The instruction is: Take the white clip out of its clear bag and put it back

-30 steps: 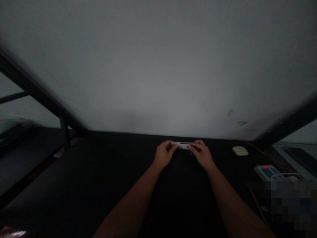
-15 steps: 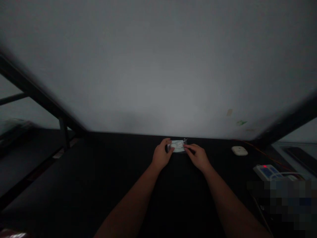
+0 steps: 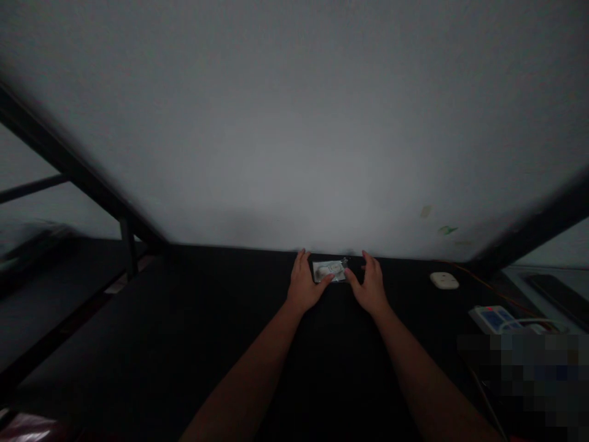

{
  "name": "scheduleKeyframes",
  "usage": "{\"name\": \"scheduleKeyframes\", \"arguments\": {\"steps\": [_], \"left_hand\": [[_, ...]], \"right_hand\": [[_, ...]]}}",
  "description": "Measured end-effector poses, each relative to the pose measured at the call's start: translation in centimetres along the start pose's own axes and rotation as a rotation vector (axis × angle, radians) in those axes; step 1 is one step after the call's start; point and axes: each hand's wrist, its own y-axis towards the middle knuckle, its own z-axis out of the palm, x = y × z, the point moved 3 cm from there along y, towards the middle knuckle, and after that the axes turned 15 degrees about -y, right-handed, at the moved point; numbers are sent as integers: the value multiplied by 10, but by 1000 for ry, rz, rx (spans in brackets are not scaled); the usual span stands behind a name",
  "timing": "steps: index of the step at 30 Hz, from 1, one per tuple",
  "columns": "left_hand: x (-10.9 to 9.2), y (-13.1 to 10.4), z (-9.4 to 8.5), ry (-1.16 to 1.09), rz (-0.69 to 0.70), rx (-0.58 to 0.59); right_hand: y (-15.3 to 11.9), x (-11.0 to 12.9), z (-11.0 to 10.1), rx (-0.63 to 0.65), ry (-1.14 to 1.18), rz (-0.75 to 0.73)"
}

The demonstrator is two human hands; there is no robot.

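A small pale packet (image 3: 329, 269), with a clear edge and something light coiled or rounded on it, lies on the black tabletop (image 3: 207, 307) close to the wall. At its left side is my left hand (image 3: 307, 283), fingers apart, the thumb tip at the packet's lower edge. My right hand (image 3: 369, 283) is on the other side, fingers spread and pointing to the wall, its thumb by the packet's right end. Neither hand is closed round the packet. Dim light hides the finer detail.
To the right lie a white rounded case (image 3: 444, 280) and a power strip (image 3: 494, 319) with a red light and cables. Dark metal bars (image 3: 87, 184) slope along the left, and another bar (image 3: 538, 215) rises at the right.
Both hands have opened, their fingers moving off the packet and spreading toward the wall. The view has shifted slightly.
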Motion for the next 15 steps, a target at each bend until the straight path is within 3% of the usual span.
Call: {"name": "scheduleKeyframes", "arguments": {"steps": [8, 15], "left_hand": [[-6, -12, 1, 199, 44, 85], [-1, -35, -13, 333, 50, 122]], "right_hand": [[-15, 7, -4, 86, -108, -59], [-41, 1, -21, 164, -165, -59]]}}
